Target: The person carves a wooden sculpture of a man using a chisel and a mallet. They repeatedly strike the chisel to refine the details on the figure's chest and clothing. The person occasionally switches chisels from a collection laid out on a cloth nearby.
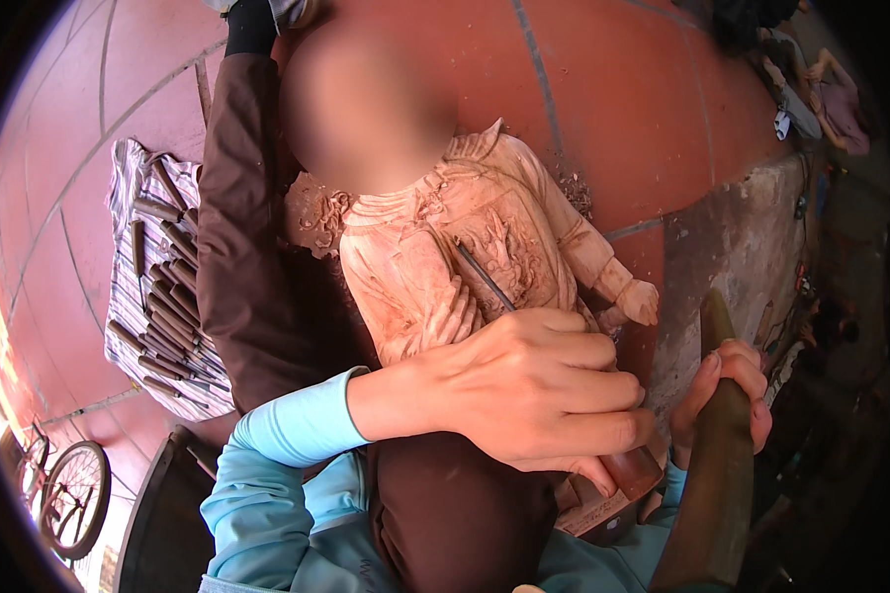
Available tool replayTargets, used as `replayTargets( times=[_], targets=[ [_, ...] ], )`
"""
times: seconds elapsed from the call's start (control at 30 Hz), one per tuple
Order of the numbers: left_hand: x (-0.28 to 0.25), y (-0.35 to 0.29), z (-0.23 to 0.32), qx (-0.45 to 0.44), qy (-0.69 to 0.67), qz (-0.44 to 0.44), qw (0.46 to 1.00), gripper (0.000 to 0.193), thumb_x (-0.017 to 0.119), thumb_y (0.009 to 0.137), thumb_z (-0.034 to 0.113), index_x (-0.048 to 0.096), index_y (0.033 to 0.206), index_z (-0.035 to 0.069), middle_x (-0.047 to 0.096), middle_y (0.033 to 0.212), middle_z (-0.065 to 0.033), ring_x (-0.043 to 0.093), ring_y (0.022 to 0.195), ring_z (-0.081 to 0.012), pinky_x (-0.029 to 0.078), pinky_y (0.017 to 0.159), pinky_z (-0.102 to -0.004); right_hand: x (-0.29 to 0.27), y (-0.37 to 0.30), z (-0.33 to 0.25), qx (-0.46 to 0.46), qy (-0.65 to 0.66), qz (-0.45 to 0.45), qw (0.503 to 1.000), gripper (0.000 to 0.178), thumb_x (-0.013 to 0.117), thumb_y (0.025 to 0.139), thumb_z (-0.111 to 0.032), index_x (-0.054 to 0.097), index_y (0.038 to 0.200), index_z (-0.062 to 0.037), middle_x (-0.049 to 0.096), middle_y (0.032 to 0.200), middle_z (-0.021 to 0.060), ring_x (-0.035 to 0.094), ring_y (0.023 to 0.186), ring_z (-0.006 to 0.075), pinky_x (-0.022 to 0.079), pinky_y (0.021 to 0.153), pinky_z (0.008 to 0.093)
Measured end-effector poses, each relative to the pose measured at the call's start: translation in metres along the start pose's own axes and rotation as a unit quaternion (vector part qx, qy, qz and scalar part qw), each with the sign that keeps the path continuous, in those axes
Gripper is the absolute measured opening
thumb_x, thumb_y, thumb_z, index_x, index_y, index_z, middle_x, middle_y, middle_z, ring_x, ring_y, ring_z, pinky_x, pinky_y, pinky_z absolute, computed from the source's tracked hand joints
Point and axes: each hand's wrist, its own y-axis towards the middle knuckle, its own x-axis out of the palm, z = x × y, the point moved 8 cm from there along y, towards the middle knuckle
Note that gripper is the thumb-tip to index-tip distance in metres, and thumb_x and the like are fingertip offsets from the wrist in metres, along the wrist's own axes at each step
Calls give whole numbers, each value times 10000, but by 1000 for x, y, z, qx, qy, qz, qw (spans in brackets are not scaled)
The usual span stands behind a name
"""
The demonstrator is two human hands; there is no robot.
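Carved wooden figure (415,262) | chisel (485,275) over chest | left hand (554,395) curled round chisel | right hand (722,390) curled round club (714,474)

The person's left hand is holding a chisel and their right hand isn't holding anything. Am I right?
Not quite: the right hand isn't empty. The head view shows it gripping a thick, club-like tool. The left hand does hold a chisel.

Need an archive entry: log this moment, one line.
Left hand: holding chisel over carved figure; Right hand: gripping brown club; Tools: on striped cloth
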Motion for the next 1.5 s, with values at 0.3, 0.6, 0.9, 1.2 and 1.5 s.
replayTargets(
  times=[0.3, 0.6, 0.9, 1.2, 1.5],
  targets=[
    [8, 0, -9, -50, 40, -32, 997, 316, 596, 847, 447, 646, 937, 148, 420, 698, 36, 410, 577, -131, 273, 499, -284, 18, -2, 8, 41, -71, -73, 994, 699, 552, 798, 178, 263, 1324, -180, 490, 869, 110, 481, 690, 238, 440, 614, 391],
    [23, -2, -15, -89, 63, -52, 993, 319, 619, 827, 423, 637, 980, 143, 455, 730, 37, 467, 626, -133, 300, 537, -277, 13, -29, 33, 87, -56, -49, 993, 638, 542, 807, 173, 271, 1296, -136, 513, 883, 100, 503, 694, 232, 459, 648, 376],
    [33, -2, -23, -120, 118, -116, 979, 334, 641, 791, 405, 628, 1026, 168, 497, 791, 44, 490, 686, -136, 325, 584, -284, 20, -41, 45, 140, -45, -66, 987, 572, 533, 849, 132, 247, 1275, -120, 512, 881, 118, 529, 733, 229, 461, 689, 362],
    [33, -5, -31, -150, 146, -79, 975, 281, 646, 789, 369, 622, 987, 172, 456, 749, 32, 485, 681, -121, 323, 576, -281, 36, -38, 43, 67, 62, 19, 996, 569, 573, 819, 154, 345, 1282, -85, 536, 852, 101, 509, 706, 223, 452, 655, 359],
    [47, 16, -7, -7, 84, -23, 996, 348, 642, 782, 400, 607, 947, 96, 482, 740, 18, 519, 633, -126, 407, 496, -258, 10, -38, 41, 191, -32, -118, 974, 591, 525, 883, 84, 213, 1350, -96, 553, 857, 105, 534, 764, 209, 435, 781, 346]
  ],
)
